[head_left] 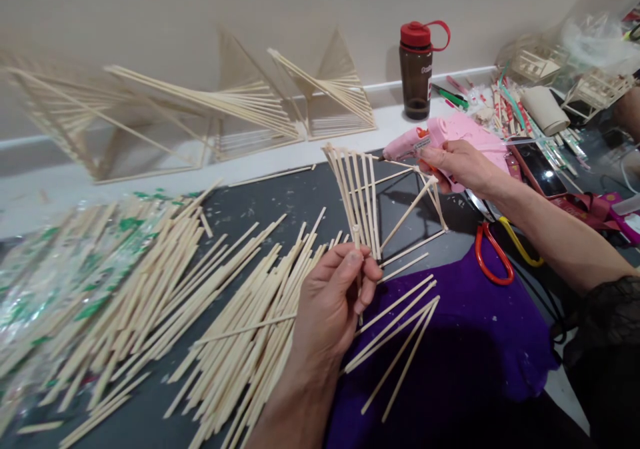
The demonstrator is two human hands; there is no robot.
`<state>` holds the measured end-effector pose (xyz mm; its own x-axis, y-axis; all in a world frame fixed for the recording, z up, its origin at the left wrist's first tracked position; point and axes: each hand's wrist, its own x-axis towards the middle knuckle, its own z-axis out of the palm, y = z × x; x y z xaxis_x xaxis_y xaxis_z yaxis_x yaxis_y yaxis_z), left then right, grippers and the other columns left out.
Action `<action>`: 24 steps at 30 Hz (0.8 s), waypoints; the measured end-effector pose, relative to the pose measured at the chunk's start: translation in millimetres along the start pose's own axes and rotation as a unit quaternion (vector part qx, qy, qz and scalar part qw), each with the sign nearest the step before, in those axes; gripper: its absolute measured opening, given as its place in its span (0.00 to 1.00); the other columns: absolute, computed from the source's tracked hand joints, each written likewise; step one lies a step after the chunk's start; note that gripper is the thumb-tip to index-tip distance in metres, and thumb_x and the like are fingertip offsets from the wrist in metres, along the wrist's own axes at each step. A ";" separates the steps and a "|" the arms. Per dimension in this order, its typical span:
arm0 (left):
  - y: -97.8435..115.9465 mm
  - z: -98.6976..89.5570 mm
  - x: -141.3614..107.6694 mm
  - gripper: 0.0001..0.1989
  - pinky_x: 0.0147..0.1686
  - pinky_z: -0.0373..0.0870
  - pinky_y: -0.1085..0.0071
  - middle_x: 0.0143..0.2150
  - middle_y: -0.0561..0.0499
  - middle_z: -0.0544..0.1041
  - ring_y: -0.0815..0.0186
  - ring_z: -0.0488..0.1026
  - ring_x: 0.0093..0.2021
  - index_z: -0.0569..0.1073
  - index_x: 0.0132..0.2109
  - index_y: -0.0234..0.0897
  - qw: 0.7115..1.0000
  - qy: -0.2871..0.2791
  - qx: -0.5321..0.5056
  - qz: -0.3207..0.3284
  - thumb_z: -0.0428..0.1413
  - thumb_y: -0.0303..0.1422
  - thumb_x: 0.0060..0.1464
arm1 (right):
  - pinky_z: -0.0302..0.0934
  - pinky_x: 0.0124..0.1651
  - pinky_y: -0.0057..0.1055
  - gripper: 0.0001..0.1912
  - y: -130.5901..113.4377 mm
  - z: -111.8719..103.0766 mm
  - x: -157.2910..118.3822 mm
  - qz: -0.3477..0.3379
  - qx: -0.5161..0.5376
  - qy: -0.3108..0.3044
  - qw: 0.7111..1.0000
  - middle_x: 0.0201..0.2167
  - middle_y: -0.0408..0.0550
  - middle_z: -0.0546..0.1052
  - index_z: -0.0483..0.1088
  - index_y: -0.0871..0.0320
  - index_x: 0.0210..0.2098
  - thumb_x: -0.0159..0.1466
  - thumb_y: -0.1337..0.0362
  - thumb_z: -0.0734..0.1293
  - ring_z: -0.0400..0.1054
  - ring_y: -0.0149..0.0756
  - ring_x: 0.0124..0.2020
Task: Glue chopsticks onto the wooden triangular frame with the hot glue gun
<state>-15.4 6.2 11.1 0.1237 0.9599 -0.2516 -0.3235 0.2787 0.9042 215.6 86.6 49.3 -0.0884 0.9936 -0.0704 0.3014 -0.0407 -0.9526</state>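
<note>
My left hand [340, 289] pinches a thin wooden stick [357, 236] upright between thumb and fingers, just in front of a frame [373, 202] built of sticks. Several slanting sticks fan out along the frame's left side. Wrapped around a pink glue gun [407, 144], my right hand [457, 162] holds its nozzle near the frame's top edge. Part of the glue gun's handle is hidden by the fingers. Loose sticks [255, 322] lie in a heap to the left of my left hand, and a few more rest on purple cloth [450, 329] below it.
Twisted stick structures [240, 109] stand along the wall. A dark bottle [416, 69] with a red lid is behind the glue gun. Plastic-wrapped sticks [75, 282] lie at left. Scissors [493, 256] with red and yellow handles, a phone [540, 166] and clutter occupy the right.
</note>
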 end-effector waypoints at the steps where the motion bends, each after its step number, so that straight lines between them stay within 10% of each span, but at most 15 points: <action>1: 0.1 -0.1 -0.1 0.11 0.11 0.51 0.82 0.20 0.54 0.74 0.77 0.60 0.13 0.75 0.31 0.34 1.000 -0.001 0.000 -0.001 0.65 0.38 0.46 | 0.50 0.20 0.23 0.23 0.4 0.2 0.1 -0.002 -0.003 -0.002 1.000 0.15 0.39 0.65 0.67 0.60 0.27 0.65 0.46 0.65 0.58 0.23 0.16; 16: 0.8 0.5 0.3 0.11 0.11 0.51 0.82 0.20 0.54 0.74 0.77 0.60 0.12 0.75 0.30 0.34 1.000 0.002 0.014 0.004 0.65 0.37 0.45 | 0.53 0.23 0.24 0.23 5.3 -17.1 -13.1 -0.032 -0.080 0.063 0.994 0.19 0.41 0.68 0.67 0.60 0.27 0.63 0.45 0.64 0.61 0.24 0.18; 24: 0.9 2.0 0.3 0.13 0.10 0.50 0.83 0.19 0.54 0.74 0.77 0.60 0.12 0.76 0.30 0.34 1.000 -0.010 0.001 0.007 0.67 0.38 0.41 | 0.60 0.40 0.36 0.19 20.0 -64.7 -72.9 -0.051 -0.391 0.223 0.892 0.38 0.52 0.76 0.70 0.60 0.44 0.63 0.51 0.62 0.68 0.41 0.37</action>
<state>-13.7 6.6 12.6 0.1373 0.9630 -0.2319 -0.3228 0.2649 0.9087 289.4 20.1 54.5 0.1808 0.9383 0.2949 0.8986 -0.0356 -0.4374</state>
